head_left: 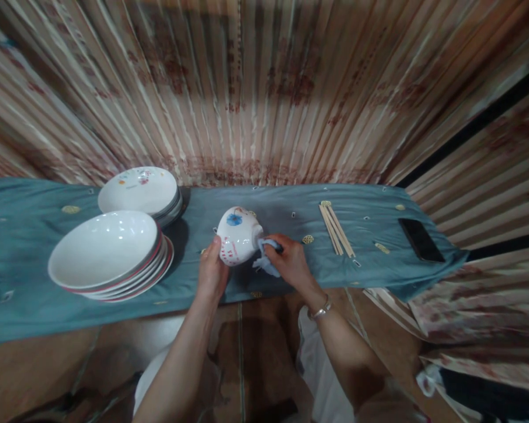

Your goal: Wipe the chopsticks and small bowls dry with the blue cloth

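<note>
Tilted on its side above the table, a white bowl point(239, 236) with a blue flower and small red marks rests in my left hand point(212, 271). The left thumb presses the bowl's left side, and the other fingers are hidden behind and below it. My right hand point(287, 258) is closed on a pale blue-grey cloth point(267, 263), which touches the bowl's foot on the right. A silver bracelet point(322, 308) circles the right wrist.
A stack of large white bowls with red rims point(106, 252) stands at the left, with a stack of floral plates point(141, 191) behind it. Several wooden chopsticks point(335, 230) and a black phone point(421, 239) lie to the right on the teal tablecloth point(286, 202). Pleated curtains point(264, 106) hang behind.
</note>
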Available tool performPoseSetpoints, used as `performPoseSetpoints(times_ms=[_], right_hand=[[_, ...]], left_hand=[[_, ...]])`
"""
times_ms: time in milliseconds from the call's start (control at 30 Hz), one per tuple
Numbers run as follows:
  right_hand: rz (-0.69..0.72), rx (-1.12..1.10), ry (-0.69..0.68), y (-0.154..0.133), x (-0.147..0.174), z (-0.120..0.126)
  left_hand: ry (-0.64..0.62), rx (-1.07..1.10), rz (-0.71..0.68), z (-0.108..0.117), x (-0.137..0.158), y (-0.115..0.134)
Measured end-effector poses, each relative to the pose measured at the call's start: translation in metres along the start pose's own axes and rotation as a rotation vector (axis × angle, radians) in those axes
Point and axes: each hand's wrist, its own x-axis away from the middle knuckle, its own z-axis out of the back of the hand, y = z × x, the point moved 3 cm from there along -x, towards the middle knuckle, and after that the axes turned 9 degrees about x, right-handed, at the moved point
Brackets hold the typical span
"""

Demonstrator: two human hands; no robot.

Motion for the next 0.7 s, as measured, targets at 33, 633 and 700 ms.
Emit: performPoseSetpoints(times_ms=[33,633,700], right_hand=[[-0.02,-0.047,0.044,-0.002,0.0,0.004],[0.196,0.032,0.12,-0.033,-0.017,-0.019],[0.061,-0.119,0.132,-0.018,-0.028,-0.023]], left_hand=[[0.008,-0.002,-0.002,-0.001,0.001,0.0],[-0.085,-0.092,0.056,-0.009,0.01,-0.012],[-0.081,-0.104,0.064,-0.008,0.01,-0.012]])
